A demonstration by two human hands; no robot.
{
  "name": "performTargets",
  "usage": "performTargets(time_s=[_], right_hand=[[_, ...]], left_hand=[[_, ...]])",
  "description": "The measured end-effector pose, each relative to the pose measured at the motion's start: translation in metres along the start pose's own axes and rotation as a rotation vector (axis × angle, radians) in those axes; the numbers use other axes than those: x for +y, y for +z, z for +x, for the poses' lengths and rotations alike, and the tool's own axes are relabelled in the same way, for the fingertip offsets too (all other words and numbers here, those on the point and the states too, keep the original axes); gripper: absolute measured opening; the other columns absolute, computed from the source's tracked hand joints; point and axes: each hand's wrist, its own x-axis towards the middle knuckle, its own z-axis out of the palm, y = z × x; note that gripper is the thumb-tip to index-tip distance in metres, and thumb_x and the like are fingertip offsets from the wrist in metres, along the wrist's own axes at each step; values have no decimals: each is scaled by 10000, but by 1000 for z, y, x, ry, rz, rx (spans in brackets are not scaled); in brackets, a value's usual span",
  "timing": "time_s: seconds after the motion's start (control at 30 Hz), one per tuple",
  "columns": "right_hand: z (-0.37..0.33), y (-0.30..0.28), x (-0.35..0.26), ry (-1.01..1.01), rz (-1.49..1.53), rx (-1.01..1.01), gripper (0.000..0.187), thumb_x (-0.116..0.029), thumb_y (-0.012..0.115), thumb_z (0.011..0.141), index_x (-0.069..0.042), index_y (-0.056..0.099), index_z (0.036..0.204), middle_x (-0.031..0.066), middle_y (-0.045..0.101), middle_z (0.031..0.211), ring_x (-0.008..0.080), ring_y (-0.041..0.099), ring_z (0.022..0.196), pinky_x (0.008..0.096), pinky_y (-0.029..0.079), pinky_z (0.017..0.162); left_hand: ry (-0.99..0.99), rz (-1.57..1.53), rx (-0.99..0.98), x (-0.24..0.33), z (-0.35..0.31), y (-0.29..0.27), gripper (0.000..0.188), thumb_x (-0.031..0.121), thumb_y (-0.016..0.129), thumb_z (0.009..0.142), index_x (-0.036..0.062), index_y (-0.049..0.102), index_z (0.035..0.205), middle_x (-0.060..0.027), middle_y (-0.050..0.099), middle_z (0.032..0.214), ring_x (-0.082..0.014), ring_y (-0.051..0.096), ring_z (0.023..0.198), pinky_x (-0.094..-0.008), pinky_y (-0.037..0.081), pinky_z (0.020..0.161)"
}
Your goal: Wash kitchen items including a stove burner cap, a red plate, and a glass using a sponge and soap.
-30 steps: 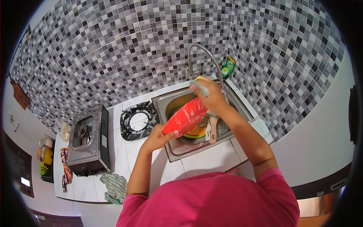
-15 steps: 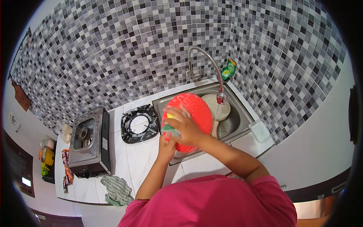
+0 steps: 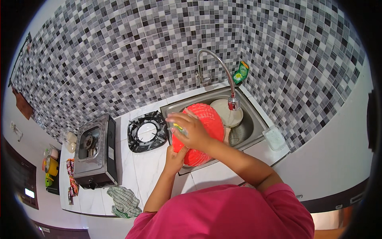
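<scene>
A round red ribbed basin [image 3: 211,125], streaked with white suds, is tilted over the left part of the sink [image 3: 258,124]. My left hand [image 3: 174,160] grips its near left edge, the thumb on the suds-covered side. Closed around a yellow-and-green sponge [image 3: 178,127], my right hand [image 3: 193,133] is at the basin's upper left side; the fingers hide most of the sponge. Behind the basin, a pale round dish [image 3: 230,112] leans in the sink under the flexible faucet [image 3: 223,59].
A clear tub [image 3: 274,138] sits on the right counter, and a green pouch [image 3: 240,73] stands in the corner. To the left are a black burner grate [image 3: 154,140], a gas stove [image 3: 93,159] and a checked cloth [image 3: 124,201]. The tiled wall rises behind.
My right hand has shifted slightly left and up across the basin, and its fingers now cover more of the sponge. The basin sits a little lower and is turned slightly.
</scene>
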Motion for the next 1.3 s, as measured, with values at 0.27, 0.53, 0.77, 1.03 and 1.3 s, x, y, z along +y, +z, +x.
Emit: performTargets(time_s=[0.27,0.53,0.77,1.03,1.3], right_hand=[[-14,-20,110,426,123,330,251,-199,467,896,-41,529,1081,125,588,999,227,557,938,309,417,839],[-57,18,119,748,403,652,321,-269,359,947,-51,447,1167,125,562,1081,245,544,985,320,399,866],[-55,-5,108,955,752,776,295,-309,362,952,-117,439,1161,65,518,1000,124,507,743,253,427,637],[-27,-7,54,471,108,399,287,-199,456,897,-46,485,1138,193,526,1112,352,501,1041,386,390,889],[-42,-4,22,52,-233,-2,371,-260,422,911,-137,464,1259,143,375,1334,356,328,1250,511,240,1020]], left_hand=[[65,-137,198,37,-5,-6,306,137,610,818,-11,537,1076,-85,599,1006,-160,577,896,-304,458,801],[271,-429,256,59,28,-8,436,172,510,888,13,359,1265,-125,480,1237,-245,491,1119,-389,405,954],[280,-381,382,46,27,-9,395,149,493,895,12,380,1247,-121,495,1217,-229,515,1088,-376,433,922],[96,-478,280,22,13,16,308,135,482,904,22,443,1188,-119,537,1167,-226,541,1057,-373,456,886],[87,-505,299,25,11,0,317,165,467,911,18,445,1190,-128,538,1169,-226,551,1047,-380,461,884]])
